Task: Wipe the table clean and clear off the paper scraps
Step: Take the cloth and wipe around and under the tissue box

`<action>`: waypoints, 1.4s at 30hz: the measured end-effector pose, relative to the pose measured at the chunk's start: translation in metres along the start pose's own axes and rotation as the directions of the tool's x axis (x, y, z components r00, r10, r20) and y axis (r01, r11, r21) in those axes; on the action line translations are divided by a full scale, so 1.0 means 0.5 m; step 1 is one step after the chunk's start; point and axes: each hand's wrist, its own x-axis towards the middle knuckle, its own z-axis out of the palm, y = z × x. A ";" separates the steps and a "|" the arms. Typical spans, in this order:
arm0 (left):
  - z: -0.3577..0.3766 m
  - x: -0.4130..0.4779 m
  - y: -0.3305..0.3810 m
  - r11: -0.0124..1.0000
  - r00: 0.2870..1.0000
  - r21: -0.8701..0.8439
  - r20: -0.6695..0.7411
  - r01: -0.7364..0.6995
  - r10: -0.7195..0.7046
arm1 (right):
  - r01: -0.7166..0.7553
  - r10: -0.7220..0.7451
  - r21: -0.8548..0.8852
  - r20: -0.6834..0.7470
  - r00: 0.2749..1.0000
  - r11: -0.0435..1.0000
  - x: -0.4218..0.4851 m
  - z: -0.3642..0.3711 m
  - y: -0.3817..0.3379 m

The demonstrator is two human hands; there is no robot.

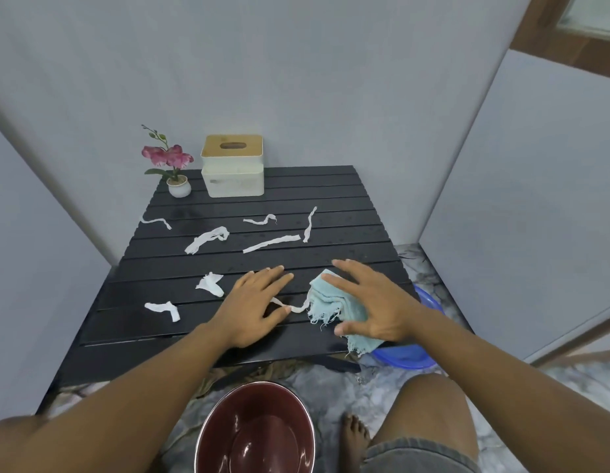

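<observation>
**Maroon bowl (255, 435) near, paper strip (298, 308) between hands**

Flat, fingers straight, the left hand (255, 302) covers the paper strip's left end. It runs left-right across the slatted table (331, 186) to the blue cloth (326, 302), pressed under the spread right hand (372, 302). The left hand is nearer.

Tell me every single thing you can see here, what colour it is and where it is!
table: one, black, slatted, against the grey wall
paper scraps: eight, white, strewn over the table
cloth: one, light blue, frayed, table's near right corner
tissue box: one, cream with a wooden lid, table's far edge
potted flower: one, pink in a white pot, far left corner
bowl: one, dark red, on the floor, nearest
basin: one, blue, on the floor, right
left hand: flat on a paper strip
right hand: spread on the cloth
</observation>
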 end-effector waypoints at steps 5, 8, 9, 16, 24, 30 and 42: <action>0.026 -0.012 0.004 0.997 0.999 0.072 0.049 0.013 -0.017 | 0.062 -0.062 -0.056 0.004 0.998 0.997 0.031 0.068 -0.009; 0.026 -0.012 0.004 0.997 0.999 0.078 0.045 0.019 -0.022 | -0.049 0.055 0.034 -0.185 0.981 0.998 0.031 0.083 -0.013; 0.025 -0.012 0.004 0.997 0.999 0.080 0.043 0.016 -0.019 | -0.110 0.124 0.066 -0.275 0.953 0.992 0.027 0.090 -0.014; 0.025 -0.016 0.004 0.999 0.999 0.038 0.026 0.019 -0.020 | -0.433 0.485 0.219 -0.444 0.753 0.874 0.020 0.106 -0.007; 0.027 -0.014 0.004 0.998 1.000 0.057 0.006 0.020 -0.020 | -0.149 0.178 0.128 -0.262 0.948 0.981 -0.022 0.096 0.032; 0.024 -0.015 0.009 0.998 1.000 0.053 0.004 0.018 -0.018 | -0.383 0.441 0.219 -0.455 0.773 0.897 0.014 0.128 -0.006; 0.023 -0.019 0.011 0.998 0.999 0.054 0.016 0.040 -0.041 | -0.423 0.392 0.069 -0.532 0.751 0.903 0.020 0.124 -0.040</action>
